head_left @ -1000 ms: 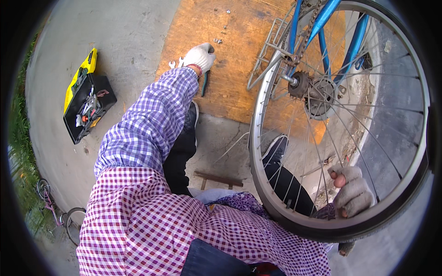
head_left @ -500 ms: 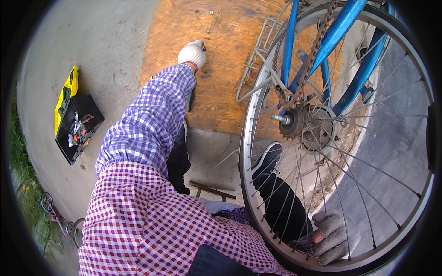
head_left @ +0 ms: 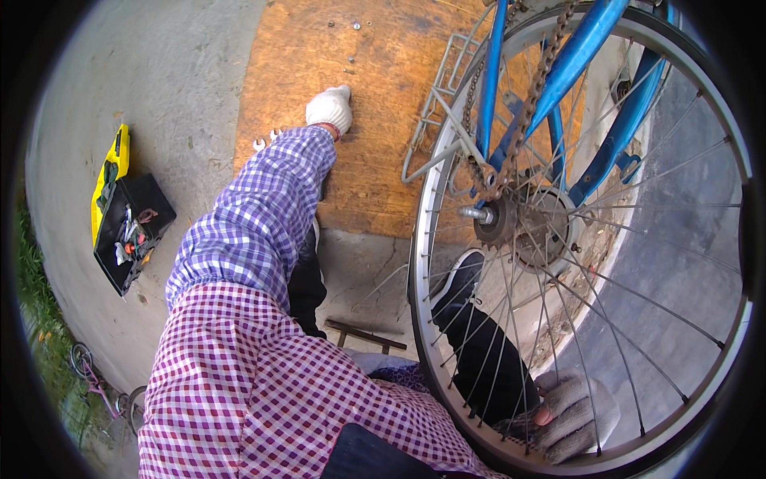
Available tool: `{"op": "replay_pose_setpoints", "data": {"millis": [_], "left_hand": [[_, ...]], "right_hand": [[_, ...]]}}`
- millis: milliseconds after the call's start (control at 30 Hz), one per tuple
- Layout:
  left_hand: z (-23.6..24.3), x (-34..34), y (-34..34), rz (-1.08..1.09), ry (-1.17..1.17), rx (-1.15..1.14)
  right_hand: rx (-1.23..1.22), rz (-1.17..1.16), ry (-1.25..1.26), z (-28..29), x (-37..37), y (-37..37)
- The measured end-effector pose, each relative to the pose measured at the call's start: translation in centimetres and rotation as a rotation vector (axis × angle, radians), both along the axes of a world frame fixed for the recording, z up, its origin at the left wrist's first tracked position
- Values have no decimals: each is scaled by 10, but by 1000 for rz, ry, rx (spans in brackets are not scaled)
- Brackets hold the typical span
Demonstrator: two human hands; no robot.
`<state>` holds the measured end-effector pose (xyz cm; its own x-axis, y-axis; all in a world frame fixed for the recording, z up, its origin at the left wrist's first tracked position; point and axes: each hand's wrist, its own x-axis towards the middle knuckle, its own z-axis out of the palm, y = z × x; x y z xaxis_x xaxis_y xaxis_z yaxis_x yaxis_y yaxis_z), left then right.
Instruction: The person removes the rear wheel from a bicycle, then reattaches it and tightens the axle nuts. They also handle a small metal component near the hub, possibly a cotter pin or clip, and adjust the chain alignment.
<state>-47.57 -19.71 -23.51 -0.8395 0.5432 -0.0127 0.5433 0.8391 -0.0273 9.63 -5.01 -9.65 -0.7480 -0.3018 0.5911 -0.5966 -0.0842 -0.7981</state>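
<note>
My gloved left hand (head_left: 329,110) is closed low over the orange-brown board (head_left: 367,191), its fingertips hidden; what they hold cannot be made out. Small metal parts (head_left: 351,59) lie just beyond it, wrenches (head_left: 258,144) left of my forearm. My gloved right hand (head_left: 574,415), fingers curled and partly bare, grips the lower right of the bicycle wheel (head_left: 424,239), seen through the spokes. The wheel's axle and sprockets (head_left: 495,223) sit beside a rusty chain (head_left: 523,128) and the blue frame (head_left: 582,64).
An open black-and-yellow toolbox (head_left: 128,223) with tools stands on the concrete at left. Behind it, at the lower left, are a pink bicycle (head_left: 96,387) and grass. A wire rack (head_left: 431,112) lies beside the wheel. My feet and a low wooden piece (head_left: 363,335) are below the board.
The view has shifted, and the wheel appears larger and further left. My left hand now covers small parts that showed beyond it. My right hand sits lower in view with the rim.
</note>
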Motion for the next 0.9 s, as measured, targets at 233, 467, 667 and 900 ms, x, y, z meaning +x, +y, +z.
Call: {"op": "replay_pose_setpoints", "data": {"millis": [233,467,667,900], "left_hand": [[47,83,54,-49,-492,705],[80,187,92,-242,-1391,1061],[105,247,108,-480,-1629,1019],[56,273,137,-487,-1776,1108]], "right_hand": [[143,-134,10,8,65,27],[-76,-571,114,-25,107,52],[-209,-776,109,-43,106,77],[-391,-1000,-288,-100,69,142]]}}
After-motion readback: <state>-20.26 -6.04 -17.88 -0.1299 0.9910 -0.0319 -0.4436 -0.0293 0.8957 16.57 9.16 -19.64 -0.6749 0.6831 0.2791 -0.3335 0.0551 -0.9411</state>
